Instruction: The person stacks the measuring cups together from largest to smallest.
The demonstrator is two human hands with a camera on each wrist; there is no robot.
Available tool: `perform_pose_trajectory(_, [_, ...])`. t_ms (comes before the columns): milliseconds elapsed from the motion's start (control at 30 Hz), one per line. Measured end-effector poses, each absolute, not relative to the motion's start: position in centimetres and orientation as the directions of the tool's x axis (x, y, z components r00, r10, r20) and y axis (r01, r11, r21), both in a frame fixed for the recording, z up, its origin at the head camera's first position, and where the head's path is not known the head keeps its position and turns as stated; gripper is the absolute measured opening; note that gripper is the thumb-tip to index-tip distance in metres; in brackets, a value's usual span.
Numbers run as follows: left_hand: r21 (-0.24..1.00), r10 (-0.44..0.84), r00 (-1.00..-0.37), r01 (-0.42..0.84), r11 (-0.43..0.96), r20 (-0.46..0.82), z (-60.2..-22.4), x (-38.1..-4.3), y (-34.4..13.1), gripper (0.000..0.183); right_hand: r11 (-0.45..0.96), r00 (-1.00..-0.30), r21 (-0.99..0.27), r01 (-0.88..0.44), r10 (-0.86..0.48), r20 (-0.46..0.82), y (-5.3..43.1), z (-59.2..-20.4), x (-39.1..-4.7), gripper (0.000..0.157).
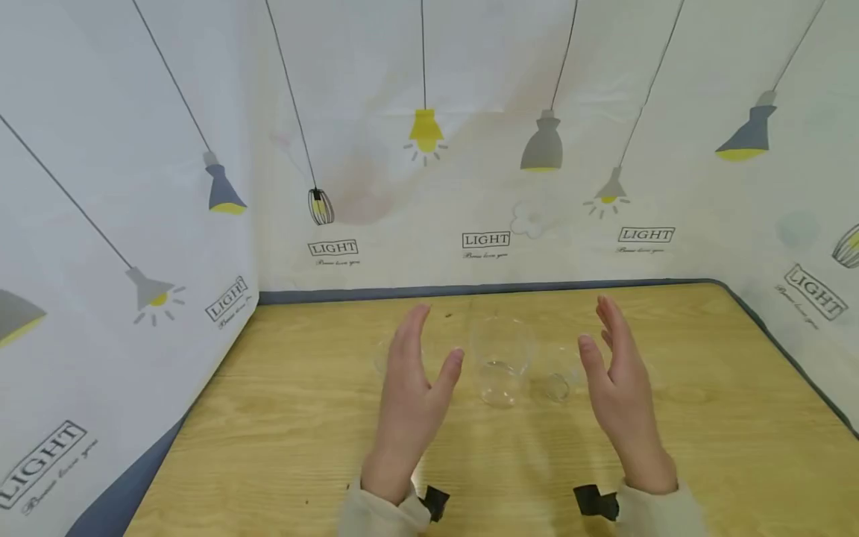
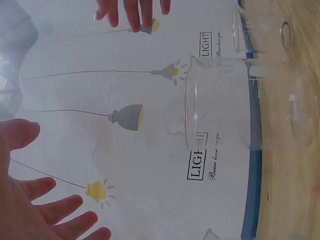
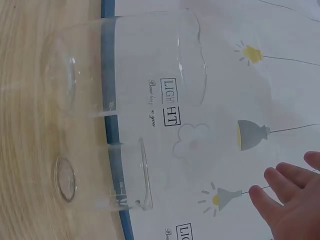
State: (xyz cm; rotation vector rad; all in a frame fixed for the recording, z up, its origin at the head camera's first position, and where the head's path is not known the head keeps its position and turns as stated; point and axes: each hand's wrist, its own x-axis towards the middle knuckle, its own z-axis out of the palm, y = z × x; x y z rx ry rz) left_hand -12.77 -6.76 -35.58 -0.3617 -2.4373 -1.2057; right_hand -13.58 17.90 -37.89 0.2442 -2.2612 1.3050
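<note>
A large clear glass beaker (image 1: 498,384) stands upright on the table, between my two hands and slightly beyond them. To its right is a smaller clear beaker (image 1: 558,385), close to my right hand. My left hand (image 1: 409,388) is raised over the table with thumb and fingers spread, holding nothing. Opposite it, my right hand (image 1: 624,395) is held up the same way, palm inward, also bare. In both wrist views the large beaker (image 2: 225,105) and the small beaker (image 3: 127,175) show printed marks and stand apart from the fingers.
Partly hidden behind my left hand is another clear glass vessel (image 1: 380,356), its kind hard to tell. The wooden table (image 1: 282,418) meets a white printed curtain (image 1: 376,164) at the back and sides. Black straps (image 1: 435,503) hang at both wrists.
</note>
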Motion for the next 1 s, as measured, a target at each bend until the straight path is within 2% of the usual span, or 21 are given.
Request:
perform_pose_trajectory(267, [0.785,0.04,-0.908,0.383,0.486,0.418,-36.4,-13.2,-5.7,0.059,0.37,-0.92,-0.879,-0.299,0.131,0.369,16.9,-38.7,-14.1,0.05])
perform_pose_trajectory(533, [0.861,0.047,-0.949,0.303,0.408,0.312,-37.5,-13.6,-4.1,0.055,0.24,-0.935,-0.923,-0.301,0.115,0.335,15.6,-38.7,-14.1,0.049])
perform_pose_trajectory(767, [0.866,0.059,-0.952,0.297,0.402,0.299,-38.3,-14.0,-3.4,0.054,0.251,-0.946,-0.93,-0.268,0.113,0.303,14.8,-38.8,-14.0,0.05])
perform_pose_trajectory(1000, [0.885,0.04,-0.975,0.215,0.414,0.218,-39.2,-14.1,-3.4,0.055,0.22,-0.954,-0.941,-0.257,0.096,0.283,14.1,-39.4,-14.2,0.051])
